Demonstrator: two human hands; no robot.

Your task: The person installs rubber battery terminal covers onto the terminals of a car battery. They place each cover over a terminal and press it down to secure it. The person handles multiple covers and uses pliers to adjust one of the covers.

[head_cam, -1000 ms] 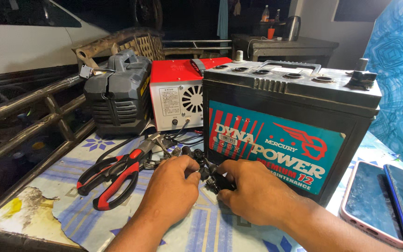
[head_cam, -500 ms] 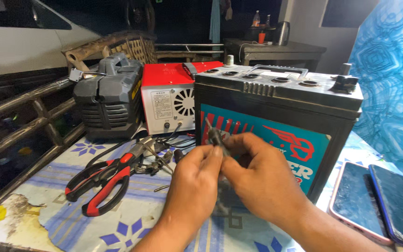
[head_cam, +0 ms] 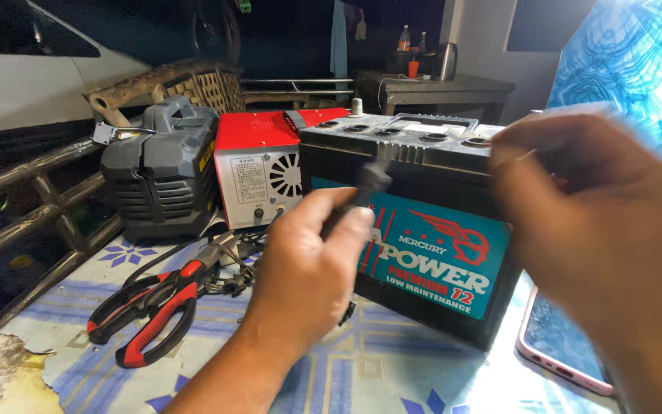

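Note:
My left hand (head_cam: 308,264) is raised in front of the black car battery (head_cam: 415,222) and pinches a small dark connector (head_cam: 369,182) that sticks up from the fingers. My right hand (head_cam: 588,218) is lifted to the right, blurred, with fingers closed on a thin wire (head_cam: 511,159) near the battery's top right corner. The battery stands on the patterned table cover (head_cam: 377,368), with a teal and red label on its front.
Red-and-black pliers (head_cam: 155,303) lie on the left of the cover beside loose wires. A red-topped white box unit (head_cam: 262,172) and a dark grey machine (head_cam: 162,165) stand behind. A pink-cased phone (head_cam: 557,337) lies at right. Metal rails run along the left.
Both hands rose from the table surface and separated. The left now holds the connector up before the battery, and the right moved up and to the right with the wire.

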